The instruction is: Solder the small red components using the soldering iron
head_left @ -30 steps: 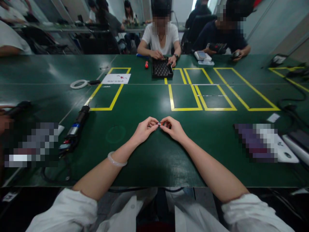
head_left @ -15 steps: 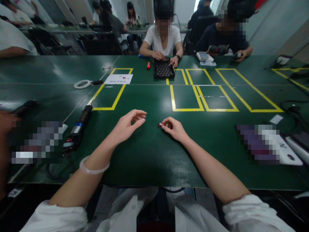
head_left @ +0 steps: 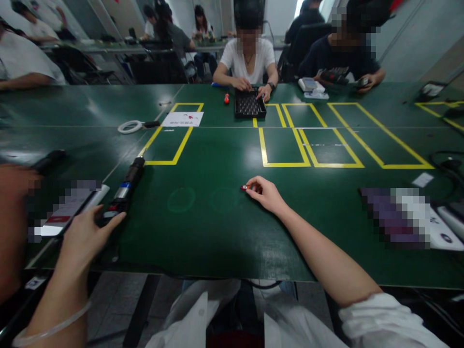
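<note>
Small red part (head_left: 244, 187) pinched in right hand (head_left: 265, 194); left hand (head_left: 85, 234) open, fingers spread at the electric screwdriver (head_left: 125, 189), which is not yet lifted off the counter (head_left: 203, 241).

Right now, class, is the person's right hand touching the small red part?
Touching. The head view shows the right hand pinching the small red part, one end of which sticks out beyond the grip.

Here's the tiny red-and-orange piece (head_left: 244, 187), pinched at centre; and there, left, the dark tool (head_left: 123, 191), banded silver-and-blue, lies slanting, tip far.
</note>
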`<state>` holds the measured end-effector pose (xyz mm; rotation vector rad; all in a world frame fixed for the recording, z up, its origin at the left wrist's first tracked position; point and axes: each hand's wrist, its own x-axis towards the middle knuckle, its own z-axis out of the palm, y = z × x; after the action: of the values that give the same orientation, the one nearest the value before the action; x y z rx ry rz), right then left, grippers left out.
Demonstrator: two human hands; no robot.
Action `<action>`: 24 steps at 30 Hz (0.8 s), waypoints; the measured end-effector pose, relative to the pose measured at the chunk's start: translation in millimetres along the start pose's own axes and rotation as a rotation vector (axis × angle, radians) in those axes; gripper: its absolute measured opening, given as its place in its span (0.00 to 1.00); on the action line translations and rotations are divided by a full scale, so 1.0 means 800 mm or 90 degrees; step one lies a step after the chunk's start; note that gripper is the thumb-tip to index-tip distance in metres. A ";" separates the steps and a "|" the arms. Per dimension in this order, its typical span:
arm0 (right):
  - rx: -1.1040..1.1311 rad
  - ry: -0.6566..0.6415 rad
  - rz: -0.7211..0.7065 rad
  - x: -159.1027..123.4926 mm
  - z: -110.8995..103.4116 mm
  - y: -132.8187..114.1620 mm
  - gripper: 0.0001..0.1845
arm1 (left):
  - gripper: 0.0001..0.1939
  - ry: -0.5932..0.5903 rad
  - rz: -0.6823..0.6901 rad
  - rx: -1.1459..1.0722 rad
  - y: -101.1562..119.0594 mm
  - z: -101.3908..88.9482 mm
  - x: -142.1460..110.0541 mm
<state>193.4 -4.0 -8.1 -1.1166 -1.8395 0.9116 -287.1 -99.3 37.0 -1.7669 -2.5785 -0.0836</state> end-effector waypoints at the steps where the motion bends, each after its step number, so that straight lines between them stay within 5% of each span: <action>1: -0.004 -0.001 0.001 0.000 0.000 0.000 0.07 | 0.41 -0.030 -0.027 -0.017 -0.002 -0.001 -0.003; 6: -0.010 -0.007 0.005 0.000 0.000 0.001 0.08 | 0.34 -0.032 -0.093 -0.080 0.004 -0.001 -0.010; 14: -0.010 -0.006 -0.002 0.000 0.001 -0.001 0.08 | 0.31 0.009 -0.076 -0.043 0.013 0.004 -0.014; 24: -0.017 -0.002 -0.005 0.001 0.002 0.003 0.07 | 0.32 0.010 0.119 -0.064 0.117 0.000 -0.009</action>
<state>192.7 -3.2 -10.5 -1.1238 -1.8622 0.8864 -197.5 -72.5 39.7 -2.0222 -2.4240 -0.2268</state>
